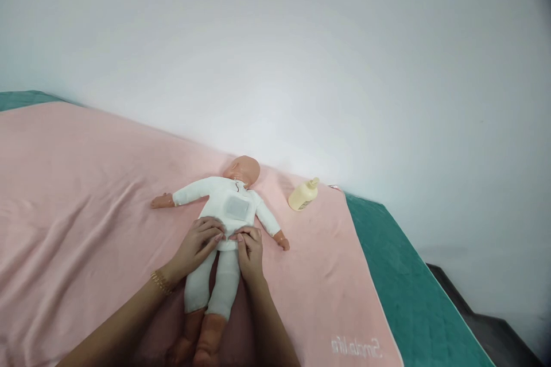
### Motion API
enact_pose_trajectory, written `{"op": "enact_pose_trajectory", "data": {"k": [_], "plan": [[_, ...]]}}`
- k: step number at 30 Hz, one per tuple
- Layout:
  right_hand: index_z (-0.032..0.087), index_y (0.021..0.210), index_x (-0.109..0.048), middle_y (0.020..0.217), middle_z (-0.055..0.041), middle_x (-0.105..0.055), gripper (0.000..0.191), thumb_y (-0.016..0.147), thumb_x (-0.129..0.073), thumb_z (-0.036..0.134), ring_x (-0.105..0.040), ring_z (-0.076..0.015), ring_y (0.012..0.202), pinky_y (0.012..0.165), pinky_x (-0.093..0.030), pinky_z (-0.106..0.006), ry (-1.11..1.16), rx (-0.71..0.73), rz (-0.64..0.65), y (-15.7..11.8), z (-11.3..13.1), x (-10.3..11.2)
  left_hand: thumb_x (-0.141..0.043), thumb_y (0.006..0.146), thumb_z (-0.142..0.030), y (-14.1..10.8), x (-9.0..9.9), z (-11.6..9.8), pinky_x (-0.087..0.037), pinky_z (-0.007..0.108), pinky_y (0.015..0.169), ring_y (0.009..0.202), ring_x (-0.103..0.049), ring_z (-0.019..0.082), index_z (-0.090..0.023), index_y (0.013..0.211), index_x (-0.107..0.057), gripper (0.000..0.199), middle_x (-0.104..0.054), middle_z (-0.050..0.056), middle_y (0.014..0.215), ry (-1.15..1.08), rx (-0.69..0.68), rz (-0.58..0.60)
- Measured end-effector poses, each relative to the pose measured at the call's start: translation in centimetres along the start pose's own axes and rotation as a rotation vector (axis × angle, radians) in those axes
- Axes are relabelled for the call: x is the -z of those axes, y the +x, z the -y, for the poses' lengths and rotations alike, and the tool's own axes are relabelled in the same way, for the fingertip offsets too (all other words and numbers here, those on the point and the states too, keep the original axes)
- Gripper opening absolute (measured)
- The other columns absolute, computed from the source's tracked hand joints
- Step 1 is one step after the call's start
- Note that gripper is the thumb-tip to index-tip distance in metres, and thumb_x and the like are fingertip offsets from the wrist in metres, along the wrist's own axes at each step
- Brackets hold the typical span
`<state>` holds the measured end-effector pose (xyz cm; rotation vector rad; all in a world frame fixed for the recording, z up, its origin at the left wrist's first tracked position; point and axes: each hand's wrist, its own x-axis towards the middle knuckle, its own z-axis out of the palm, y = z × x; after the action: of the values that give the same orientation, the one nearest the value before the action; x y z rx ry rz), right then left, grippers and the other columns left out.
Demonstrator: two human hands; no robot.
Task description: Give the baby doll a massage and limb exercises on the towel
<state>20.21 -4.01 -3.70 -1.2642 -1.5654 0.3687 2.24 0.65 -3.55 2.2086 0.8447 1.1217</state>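
A baby doll [224,195] with a white cloth body and bare plastic head, hands and feet lies stretched out, arms spread. A grey rectangular panel [238,208] sits on its torso. At the left of the doll's waist, my left hand [204,238] has its fingers bent, thumb close to the index finger, pinching the white cloth. My right hand [249,249] mirrors it on the other side, fingers curled and thumb drawn in at the cloth. The two hands almost meet over the lower torso. Exactly what lies between the fingertips is hard to see.
A cream pump bottle [303,195] stands tilted in view right of the doll's head. Beneath everything is a pink blanket [107,183] over a green quilted cover [400,258]. A pale wall [275,57] rises behind; a dark edge [486,321] shows at lower right.
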Motion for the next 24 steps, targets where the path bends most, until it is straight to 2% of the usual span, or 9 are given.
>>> {"op": "enact_pose_trajectory", "data": {"k": [4,9,12,19,24], "plan": [[0.025,0.092,-0.074,0.094,-0.0055,-0.064,0.034,0.098,-0.041,0.028,-0.055,-0.0209,0.096,0.086,-0.041,-0.039,-0.054,0.07,-0.02,-0.54,0.08,0.25,-0.044,0.096,-0.025,-0.35,0.04,-0.37,-0.04,0.04,0.093,0.106,-0.053,0.023,-0.022,0.092,-0.067,0.023,-0.066,0.006,0.103,0.011,-0.038,-0.034],[0.024,0.105,-0.07,0.111,-0.0081,-0.061,0.034,0.099,-0.037,0.033,-0.053,-0.0227,0.108,0.093,-0.04,-0.042,-0.079,0.092,-0.03,-0.9,-0.07,0.4,-0.044,0.095,-0.025,-0.68,0.01,-0.81,-0.036,0.045,0.101,0.119,-0.047,0.025,-0.023,0.113,-0.062,0.025,-0.063,0.007,0.12,0.077,-0.045,-0.107],[0.023,0.105,-0.07,0.109,-0.0079,-0.061,0.036,0.099,-0.036,0.035,-0.053,-0.0226,0.108,0.094,-0.04,-0.041,-0.081,0.057,-0.007,-0.67,-0.17,0.31,-0.045,0.095,-0.028,-0.57,-0.07,-0.63,-0.034,0.047,0.102,0.122,-0.046,0.025,-0.024,0.114,-0.063,0.026,-0.064,0.006,0.121,0.117,-0.015,-0.084],[0.024,0.098,-0.073,0.101,-0.0067,-0.064,0.04,0.101,-0.034,0.032,-0.056,-0.021,0.102,0.091,-0.04,-0.039,-0.075,-0.033,0.0,0.0,-0.17,-0.14,-0.043,0.096,-0.031,-0.1,-0.26,0.03,-0.036,0.044,0.098,0.116,-0.051,0.024,-0.025,0.106,-0.067,0.026,-0.067,0.004,0.115,0.139,0.049,-0.024],[0.024,0.1,-0.073,0.102,-0.0074,-0.063,0.038,0.1,-0.036,0.033,-0.056,-0.0217,0.103,0.092,-0.04,-0.04,-0.083,-0.016,0.011,-0.16,-0.06,0.0,-0.044,0.096,-0.031,-0.23,-0.25,0.13,-0.036,0.045,0.099,0.116,-0.051,0.025,-0.025,0.108,-0.065,0.025,-0.066,0.005,0.116,0.129,0.039,-0.036]]}}
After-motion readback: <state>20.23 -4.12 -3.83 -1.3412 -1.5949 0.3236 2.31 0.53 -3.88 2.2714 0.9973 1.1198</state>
